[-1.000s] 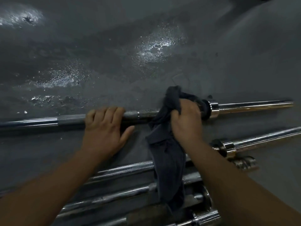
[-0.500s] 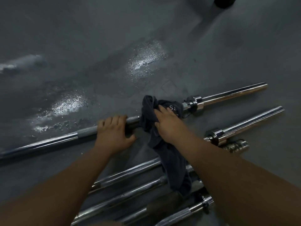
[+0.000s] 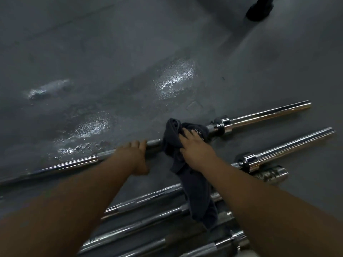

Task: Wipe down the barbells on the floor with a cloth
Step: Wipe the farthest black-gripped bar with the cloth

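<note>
A long chrome barbell (image 3: 259,117) lies across the grey floor, its sleeve pointing up to the right. My left hand (image 3: 132,157) grips its shaft, fingers curled over the far side. Just right of it, a dark grey cloth (image 3: 172,140) is wrapped round the shaft near the collar, and my right hand (image 3: 194,149) grips the cloth against the bar. The cloth's loose tail (image 3: 200,197) hangs down over the nearer bars.
Several more chrome barbells (image 3: 289,147) lie side by side close to me, at the lower right. Wet shiny patches (image 3: 176,78) mark the floor beyond the bar. A dark shoe (image 3: 259,8) of another person stands at the top right.
The view has pulled back and tilted, so the bar now runs more diagonally. Both hands keep their grip; the cloth hand has slid a little left, away from the collar.
</note>
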Action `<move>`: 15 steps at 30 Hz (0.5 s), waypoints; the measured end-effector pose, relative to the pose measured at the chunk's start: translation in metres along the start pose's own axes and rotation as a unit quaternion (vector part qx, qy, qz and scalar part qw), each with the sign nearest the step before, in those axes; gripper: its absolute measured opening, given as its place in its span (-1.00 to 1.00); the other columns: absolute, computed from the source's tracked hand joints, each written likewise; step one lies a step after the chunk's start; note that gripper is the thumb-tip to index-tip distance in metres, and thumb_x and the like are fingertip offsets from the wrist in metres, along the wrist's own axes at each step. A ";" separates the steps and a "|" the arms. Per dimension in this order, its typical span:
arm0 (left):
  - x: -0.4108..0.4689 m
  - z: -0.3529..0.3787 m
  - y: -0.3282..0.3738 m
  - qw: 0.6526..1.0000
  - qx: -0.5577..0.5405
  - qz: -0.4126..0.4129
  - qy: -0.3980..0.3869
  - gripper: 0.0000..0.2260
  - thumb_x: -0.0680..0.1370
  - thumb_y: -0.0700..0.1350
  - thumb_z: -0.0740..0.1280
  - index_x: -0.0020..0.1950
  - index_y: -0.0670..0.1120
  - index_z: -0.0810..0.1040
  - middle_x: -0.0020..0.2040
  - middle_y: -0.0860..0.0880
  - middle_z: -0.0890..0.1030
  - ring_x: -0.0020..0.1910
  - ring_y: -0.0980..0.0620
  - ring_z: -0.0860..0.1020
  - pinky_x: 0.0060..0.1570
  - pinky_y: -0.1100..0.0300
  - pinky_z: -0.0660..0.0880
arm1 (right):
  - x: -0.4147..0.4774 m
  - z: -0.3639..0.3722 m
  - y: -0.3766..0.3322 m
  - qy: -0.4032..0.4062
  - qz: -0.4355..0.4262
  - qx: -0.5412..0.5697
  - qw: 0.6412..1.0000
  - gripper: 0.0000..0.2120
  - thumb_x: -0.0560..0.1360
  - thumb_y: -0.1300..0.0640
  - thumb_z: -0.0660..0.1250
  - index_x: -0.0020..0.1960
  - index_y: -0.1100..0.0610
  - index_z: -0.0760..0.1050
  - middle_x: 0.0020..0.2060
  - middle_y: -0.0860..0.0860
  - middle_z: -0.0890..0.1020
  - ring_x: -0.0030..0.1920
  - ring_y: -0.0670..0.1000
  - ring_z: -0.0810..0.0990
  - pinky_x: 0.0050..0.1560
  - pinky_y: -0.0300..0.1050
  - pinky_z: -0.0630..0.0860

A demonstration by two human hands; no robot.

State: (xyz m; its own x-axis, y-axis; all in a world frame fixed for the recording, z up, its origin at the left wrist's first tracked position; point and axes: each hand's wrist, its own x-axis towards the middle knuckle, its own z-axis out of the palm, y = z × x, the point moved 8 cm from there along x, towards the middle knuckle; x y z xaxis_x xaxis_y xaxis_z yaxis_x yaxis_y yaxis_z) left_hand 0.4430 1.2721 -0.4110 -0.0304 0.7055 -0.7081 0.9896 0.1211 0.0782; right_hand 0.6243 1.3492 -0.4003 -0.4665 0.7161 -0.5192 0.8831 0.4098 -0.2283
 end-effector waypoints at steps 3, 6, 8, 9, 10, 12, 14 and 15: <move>-0.006 0.016 0.005 0.995 -0.039 -0.070 0.055 0.03 0.35 0.30 0.37 0.60 0.01 -0.18 0.61 -0.08 -0.07 0.58 -0.15 -0.05 0.51 -0.14 -0.05 | -0.001 -0.013 0.030 0.054 0.059 0.057 0.995 -0.44 0.60 0.04 0.15 0.57 -0.03 0.12 0.60 -0.04 0.03 0.59 0.05 -0.05 0.48 0.15 0.25; -0.003 0.021 -0.001 0.990 -0.051 -0.077 0.108 0.01 0.33 0.32 0.32 0.60 0.08 -0.19 0.62 -0.03 -0.09 0.59 -0.10 -0.09 0.51 -0.13 -0.09 | -0.008 -0.022 0.054 0.175 0.147 0.128 0.965 -0.43 0.52 0.08 0.22 0.52 0.04 0.24 0.57 0.03 0.12 0.58 0.08 -0.03 0.45 0.11 0.25; 0.004 0.021 -0.005 0.987 -0.075 -0.090 0.107 -0.03 0.30 0.33 0.27 0.59 0.11 -0.11 0.60 -0.02 0.01 0.57 -0.09 -0.01 0.50 -0.12 -0.06 | -0.005 -0.019 0.048 0.220 0.159 0.160 0.949 -0.46 0.49 0.12 0.25 0.47 0.08 0.33 0.55 0.05 0.19 0.58 0.11 -0.01 0.47 0.11 0.23; 0.007 0.019 -0.005 0.985 -0.093 -0.101 0.103 -0.06 0.29 0.33 0.27 0.58 0.13 -0.05 0.57 -0.02 0.09 0.55 -0.09 0.05 0.48 -0.11 -0.04 | 0.000 -0.016 0.044 0.230 0.168 0.180 0.942 -0.48 0.48 0.14 0.25 0.44 0.09 0.36 0.54 0.04 0.21 0.58 0.11 -0.02 0.48 0.09 0.22; 0.011 0.017 -0.004 0.982 -0.105 -0.114 0.107 -0.11 0.29 0.32 0.28 0.56 0.15 0.01 0.52 -0.02 0.17 0.52 -0.09 0.12 0.47 -0.11 -0.02 | 0.004 -0.016 0.042 0.234 0.178 0.198 0.935 -0.50 0.47 0.16 0.26 0.41 0.09 0.40 0.54 0.04 0.23 0.58 0.12 -0.02 0.48 0.08 0.21; 0.018 0.009 -0.005 0.977 -0.101 -0.128 0.135 -0.18 0.24 0.28 0.25 0.49 0.16 0.14 0.40 -0.01 0.31 0.41 -0.10 0.26 0.43 -0.09 0.04 | 0.015 -0.019 0.042 0.233 0.183 0.211 0.931 -0.56 0.47 0.17 0.26 0.35 0.09 0.45 0.52 0.03 0.26 0.57 0.13 -0.01 0.45 0.09 0.24; 0.024 0.001 -0.012 0.977 -0.091 -0.121 0.151 -0.23 0.22 0.25 0.25 0.43 0.15 0.24 0.32 -0.01 0.37 0.33 -0.11 0.33 0.38 -0.06 0.10 | 0.024 -0.021 0.039 0.223 0.154 0.194 0.943 -0.59 0.46 0.13 0.26 0.31 0.07 0.46 0.50 0.01 0.28 0.57 0.12 0.01 0.37 0.11 0.35; 0.028 -0.003 -0.015 0.978 -0.092 -0.112 0.152 -0.27 0.26 0.25 0.29 0.43 0.14 0.27 0.32 0.00 0.38 0.33 -0.11 0.34 0.36 -0.06 0.13 | 0.027 -0.022 0.035 0.217 0.127 0.183 0.950 -0.58 0.44 0.11 0.26 0.31 0.06 0.45 0.50 0.01 0.28 0.57 0.11 0.01 0.34 0.11 0.38</move>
State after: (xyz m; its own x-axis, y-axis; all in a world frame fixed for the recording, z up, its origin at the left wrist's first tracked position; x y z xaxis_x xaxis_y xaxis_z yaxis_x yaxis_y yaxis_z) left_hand 0.4265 1.2927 -0.4300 -0.3110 0.8187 -0.4827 0.9124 0.3993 0.0893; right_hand 0.6413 1.3949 -0.4038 -0.1424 0.9638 -0.2253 0.8909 0.0257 -0.4534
